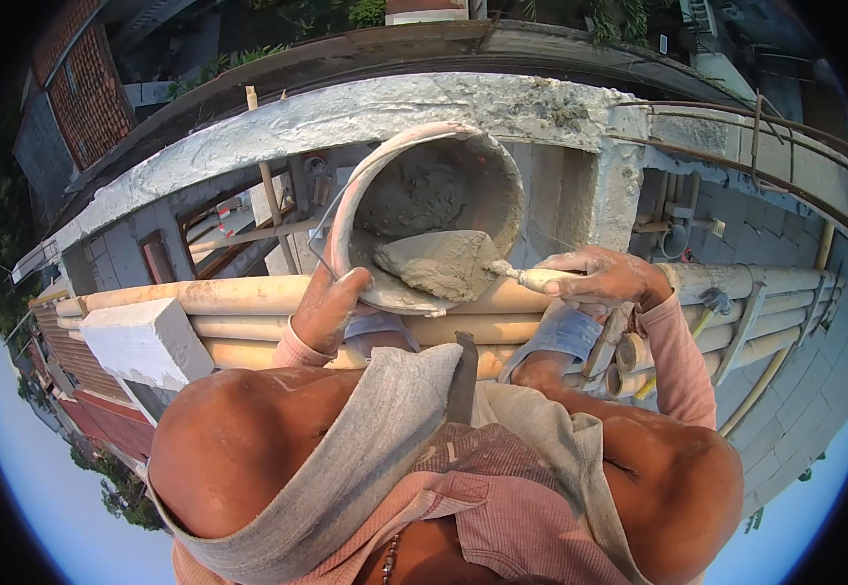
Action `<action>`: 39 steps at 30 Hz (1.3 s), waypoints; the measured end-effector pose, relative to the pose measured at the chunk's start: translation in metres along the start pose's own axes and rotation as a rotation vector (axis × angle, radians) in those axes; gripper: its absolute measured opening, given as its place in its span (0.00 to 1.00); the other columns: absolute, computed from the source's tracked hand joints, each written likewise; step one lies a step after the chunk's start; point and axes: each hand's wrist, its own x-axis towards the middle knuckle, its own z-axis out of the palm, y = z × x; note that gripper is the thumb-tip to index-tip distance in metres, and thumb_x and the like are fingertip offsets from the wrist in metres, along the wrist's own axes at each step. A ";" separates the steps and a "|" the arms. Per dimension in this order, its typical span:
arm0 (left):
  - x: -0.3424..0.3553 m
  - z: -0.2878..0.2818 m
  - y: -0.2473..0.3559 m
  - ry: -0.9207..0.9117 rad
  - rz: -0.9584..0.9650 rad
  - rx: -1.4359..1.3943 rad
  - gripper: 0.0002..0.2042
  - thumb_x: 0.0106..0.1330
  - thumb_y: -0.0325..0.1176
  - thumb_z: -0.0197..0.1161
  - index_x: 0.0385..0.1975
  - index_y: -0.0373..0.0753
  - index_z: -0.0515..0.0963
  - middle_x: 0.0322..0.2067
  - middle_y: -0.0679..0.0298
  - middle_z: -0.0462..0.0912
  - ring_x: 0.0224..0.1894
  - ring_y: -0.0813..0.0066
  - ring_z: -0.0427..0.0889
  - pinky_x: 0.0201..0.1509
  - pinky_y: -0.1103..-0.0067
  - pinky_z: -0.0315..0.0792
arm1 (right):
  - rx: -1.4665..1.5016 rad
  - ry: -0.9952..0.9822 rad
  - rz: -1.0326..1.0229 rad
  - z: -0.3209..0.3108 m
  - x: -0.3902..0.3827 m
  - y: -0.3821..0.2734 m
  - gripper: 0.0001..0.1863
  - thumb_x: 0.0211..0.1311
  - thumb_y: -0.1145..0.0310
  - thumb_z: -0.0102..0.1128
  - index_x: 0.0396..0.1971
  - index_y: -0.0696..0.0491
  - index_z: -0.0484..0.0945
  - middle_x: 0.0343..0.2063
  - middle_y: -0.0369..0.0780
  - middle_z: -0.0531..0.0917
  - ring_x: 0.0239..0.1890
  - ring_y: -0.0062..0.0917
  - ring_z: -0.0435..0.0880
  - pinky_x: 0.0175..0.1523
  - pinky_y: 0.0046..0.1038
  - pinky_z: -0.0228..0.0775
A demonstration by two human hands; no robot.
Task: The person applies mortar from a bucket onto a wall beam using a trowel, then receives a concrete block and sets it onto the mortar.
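Observation:
A round bucket smeared with mortar tilts toward me, its mouth facing my knees. Grey wet mortar clings to its inside. My left hand grips the bucket's near left rim, thumb over the edge. In my right hand is the pale handle of a trowel, with fingers wrapped round it. The trowel's blade lies at the bucket's near lip under a heap of mortar, which hides most of the metal.
Bamboo poles run crosswise beneath me, with my sandalled feet on them. A white block rests on the poles at left. Beyond the bucket stretches a rough concrete beam. Rusty rebar juts out at right, above a grey block wall.

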 end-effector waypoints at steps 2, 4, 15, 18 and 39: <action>-0.010 -0.004 0.015 0.023 -0.085 -0.049 0.26 0.63 0.26 0.55 0.64 0.33 0.65 0.45 0.59 0.78 0.43 0.68 0.83 0.46 0.69 0.86 | 0.149 0.020 -0.065 -0.008 -0.021 -0.004 0.32 0.71 0.44 0.61 0.60 0.56 0.80 0.34 0.40 0.85 0.30 0.22 0.79 0.36 0.28 0.73; -0.014 -0.007 0.012 0.018 -0.089 -0.102 0.27 0.63 0.25 0.55 0.65 0.34 0.64 0.45 0.59 0.78 0.43 0.68 0.83 0.48 0.68 0.86 | 0.080 0.199 -0.133 -0.015 -0.051 0.006 0.31 0.71 0.46 0.61 0.60 0.57 0.80 0.35 0.41 0.85 0.32 0.21 0.80 0.38 0.28 0.73; -0.010 -0.003 0.009 -0.004 -0.083 -0.058 0.32 0.62 0.25 0.54 0.70 0.38 0.59 0.49 0.58 0.75 0.45 0.68 0.83 0.48 0.66 0.88 | -0.599 1.218 0.038 0.022 -0.026 -0.009 0.28 0.67 0.67 0.63 0.67 0.50 0.73 0.41 0.47 0.78 0.41 0.41 0.87 0.42 0.40 0.79; -0.013 -0.001 0.014 0.002 -0.089 -0.082 0.32 0.62 0.25 0.54 0.70 0.37 0.58 0.49 0.58 0.75 0.45 0.68 0.83 0.47 0.66 0.88 | -0.844 1.305 0.128 0.026 0.019 0.008 0.30 0.65 0.72 0.62 0.68 0.47 0.71 0.43 0.45 0.76 0.38 0.41 0.88 0.38 0.39 0.82; -0.021 -0.016 0.015 -0.033 -0.073 -0.126 0.26 0.64 0.24 0.53 0.64 0.35 0.62 0.47 0.57 0.76 0.47 0.61 0.85 0.52 0.59 0.88 | -0.357 1.119 -0.270 0.033 -0.009 -0.038 0.28 0.70 0.59 0.61 0.67 0.51 0.72 0.45 0.48 0.81 0.42 0.42 0.83 0.47 0.37 0.77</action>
